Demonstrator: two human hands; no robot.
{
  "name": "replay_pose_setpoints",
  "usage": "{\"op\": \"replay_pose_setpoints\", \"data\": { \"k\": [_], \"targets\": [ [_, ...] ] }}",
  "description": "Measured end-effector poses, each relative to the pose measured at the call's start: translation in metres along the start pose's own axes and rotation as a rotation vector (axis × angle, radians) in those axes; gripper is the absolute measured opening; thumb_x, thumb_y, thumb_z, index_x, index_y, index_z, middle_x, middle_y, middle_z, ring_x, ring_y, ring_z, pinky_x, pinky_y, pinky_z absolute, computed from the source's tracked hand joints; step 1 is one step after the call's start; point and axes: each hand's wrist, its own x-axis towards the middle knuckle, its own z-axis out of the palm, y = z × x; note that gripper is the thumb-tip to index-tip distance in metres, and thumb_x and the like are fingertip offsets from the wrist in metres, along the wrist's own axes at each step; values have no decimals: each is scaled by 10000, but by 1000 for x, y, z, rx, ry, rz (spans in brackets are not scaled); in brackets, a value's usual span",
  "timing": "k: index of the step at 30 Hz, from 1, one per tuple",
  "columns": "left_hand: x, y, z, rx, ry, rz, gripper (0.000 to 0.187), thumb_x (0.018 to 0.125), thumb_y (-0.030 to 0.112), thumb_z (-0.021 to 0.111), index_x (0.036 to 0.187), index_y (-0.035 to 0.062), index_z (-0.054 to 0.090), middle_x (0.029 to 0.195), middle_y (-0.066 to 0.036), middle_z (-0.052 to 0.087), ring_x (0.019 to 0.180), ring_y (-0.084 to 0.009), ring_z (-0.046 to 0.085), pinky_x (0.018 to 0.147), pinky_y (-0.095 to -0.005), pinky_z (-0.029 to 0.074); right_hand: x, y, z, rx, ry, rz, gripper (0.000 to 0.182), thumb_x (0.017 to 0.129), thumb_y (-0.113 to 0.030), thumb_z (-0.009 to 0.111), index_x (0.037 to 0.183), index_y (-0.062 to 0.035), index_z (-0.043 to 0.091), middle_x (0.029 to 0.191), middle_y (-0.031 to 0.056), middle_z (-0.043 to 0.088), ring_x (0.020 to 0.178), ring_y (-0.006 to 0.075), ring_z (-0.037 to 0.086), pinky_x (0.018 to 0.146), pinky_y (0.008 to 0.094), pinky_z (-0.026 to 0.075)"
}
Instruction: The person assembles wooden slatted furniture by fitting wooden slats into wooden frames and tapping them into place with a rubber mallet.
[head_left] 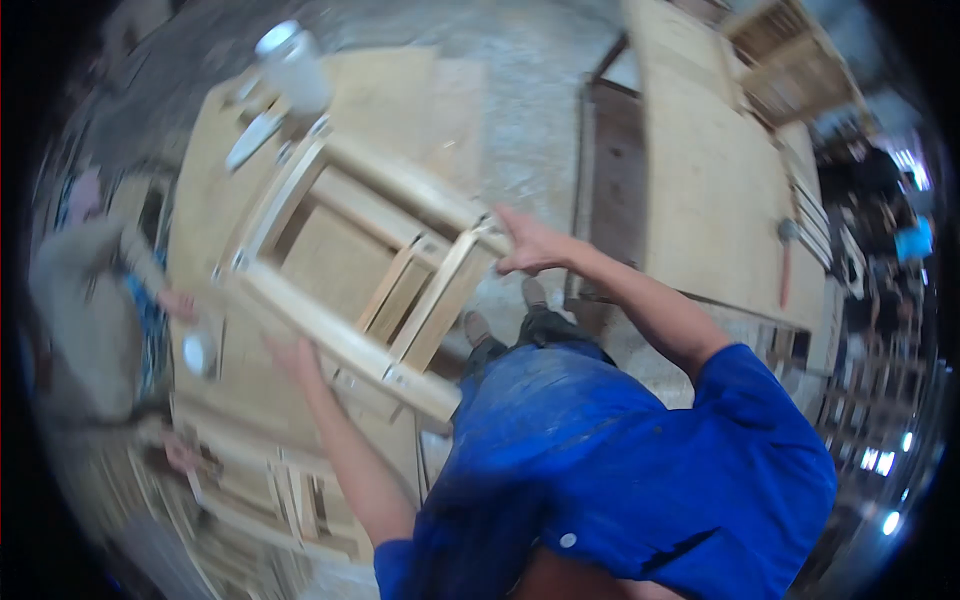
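A pale wooden frame (370, 260), built of rails and short slats like a stool or chair part, lies tilted over a plywood bench (210, 190). My left hand (295, 355) grips its lower rail from beneath. My right hand (525, 245) holds the frame's upper right corner where two rails meet. My blue shirt fills the lower right of the view, and my shoes show on the concrete floor below the frame.
A white plastic bottle (292, 68) stands at the bench's far end. A second person (90, 300) in grey works at the left, a hand near a small round can (198, 354). A long plywood table (700, 170) runs along the right. More wooden frames (270, 490) are stacked low left.
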Motion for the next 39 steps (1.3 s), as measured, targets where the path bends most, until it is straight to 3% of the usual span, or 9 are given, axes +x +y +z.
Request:
{"op": "replay_pose_setpoints", "data": {
  "k": [2, 3, 12, 18, 24, 26, 30, 36, 39],
  "targets": [
    [7, -10, 2, 99, -19, -79, 1018, 748, 302, 798, 1538, -35, 251, 1533, -288, 359, 1423, -387, 367, 1204, -410, 276, 2, 7, -2, -48, 4, -122, 1041, 594, -286, 856, 1434, 12, 318, 1160, 292, 612, 1099, 392, 613, 952, 444, 503],
    [20, -33, 8, 117, -17, -53, 1090, 728, 449, 791, 1558, 7, 240, 1548, -253, 364, 1415, -380, 385, 1189, -423, 297, 1, 0, -8, -28, -45, -87, 1004, 586, -272, 851, 1405, 8, 342, 1154, 282, 610, 1087, 384, 615, 934, 449, 506],
    [-5, 19, -13, -116, -98, -115, 906, 851, 269, 716, 1544, -40, 221, 1541, -270, 361, 1427, -375, 364, 1193, -411, 296, -30, 11, 30, 165, 70, -161, 908, 570, -218, 845, 1334, -1, 403, 1105, 268, 640, 1045, 409, 639, 898, 467, 518],
    [-11, 37, -14, -240, -87, -80, 978, 703, 119, 735, 1499, -120, 221, 1433, -304, 452, 1296, -382, 481, 1122, -428, 375, -115, -37, -7, 359, 1, 50, 973, 565, -178, 809, 1406, 6, 356, 1165, 250, 606, 1108, 390, 604, 945, 443, 496],
    [-14, 52, -16, -230, -66, -10, 1016, 600, 42, 722, 1464, -160, 228, 1353, -326, 492, 1201, -381, 532, 1068, -435, 418, -184, 11, -35, 416, 72, 102, 979, 587, -167, 810, 1432, 13, 350, 1222, 257, 585, 1150, 400, 579, 981, 437, 486],
    [-39, 74, -18, -308, -117, -86, 1024, 527, -2, 693, 1428, -188, 244, 1285, -337, 515, 1129, -376, 553, 1020, -439, 446, -219, 28, -61, 406, 198, 74, 953, 601, -143, 798, 1431, 19, 359, 1171, 230, 613, 1051, 357, 639, 894, 418, 537],
    [-87, 89, -8, -245, -77, -113, 983, 579, -46, 665, 1450, -164, 226, 1339, -333, 467, 1154, -369, 539, 1023, -433, 437, -300, 87, -111, 549, 408, 142, 894, 616, -93, 783, 1410, 35, 390, 1039, 160, 656, 764, 232, 683, 649, 341, 585],
    [-188, 178, 18, -247, -140, 104, 937, 626, -67, 643, 1463, -139, 228, 1376, -305, 442, 1178, -360, 522, 1028, -430, 423, -462, 245, -201, 485, 719, 374, 991, 584, -200, 787, 1453, 41, 376, 1343, 241, 546, 1253, 308, 529, 1099, 351, 405],
    [-291, 286, 61, -351, -345, 261, 855, 706, -45, 631, 1474, -93, 258, 1398, -264, 436, 1216, -338, 494, 1031, -417, 409, -532, 325, -229, 410, 814, 455, 995, 582, -217, 785, 1451, 45, 377, 1372, 227, 529, 1251, 317, 533, 1084, 360, 420]
  ]
}}
